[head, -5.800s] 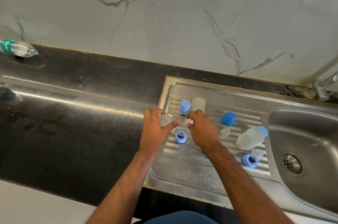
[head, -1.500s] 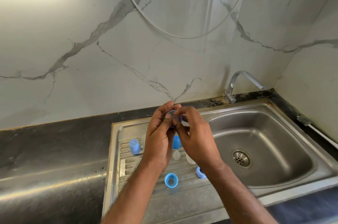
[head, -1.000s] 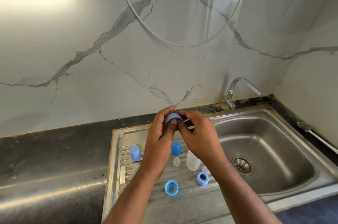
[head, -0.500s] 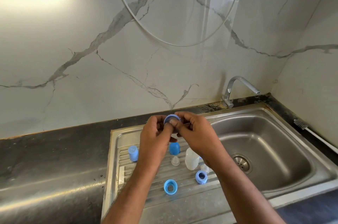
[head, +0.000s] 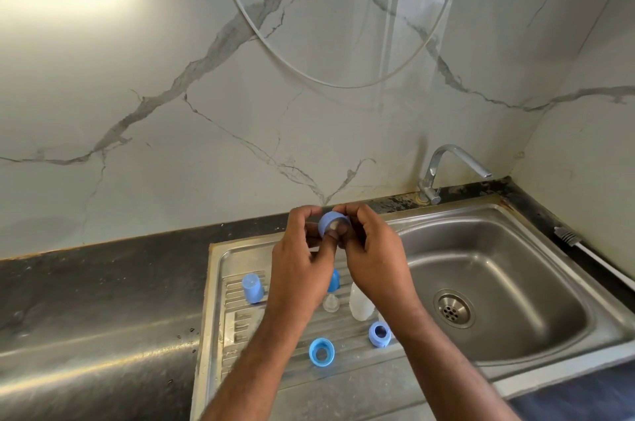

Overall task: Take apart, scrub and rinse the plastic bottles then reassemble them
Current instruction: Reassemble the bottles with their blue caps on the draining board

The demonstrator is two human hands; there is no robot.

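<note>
Both hands hold one blue screw ring (head: 329, 222) up above the steel drainboard (head: 226, 286). My left hand (head: 302, 269) grips its left side, with the thumb pressed into the ring's opening. My right hand (head: 371, 259) pinches its right side. On the drainboard below lie a blue cap (head: 252, 288), a clear teat (head: 330, 303), a translucent bottle body (head: 360, 304), a blue dome cap (head: 334, 280) partly behind my left hand, and two more blue rings (head: 321, 352) (head: 379, 334).
The sink basin (head: 508, 283) with its drain (head: 453, 310) lies to the right, under a chrome tap (head: 446, 169). A brush (head: 570, 240) rests on the counter's right edge. Dark wet countertop (head: 86, 300) stretches left. A white hose (head: 309, 73) hangs on the marble wall.
My hands lifted from the drainboard and brought a blue ring up between them. Over the last second the ring turned slightly, and my left thumb now presses into its opening.
</note>
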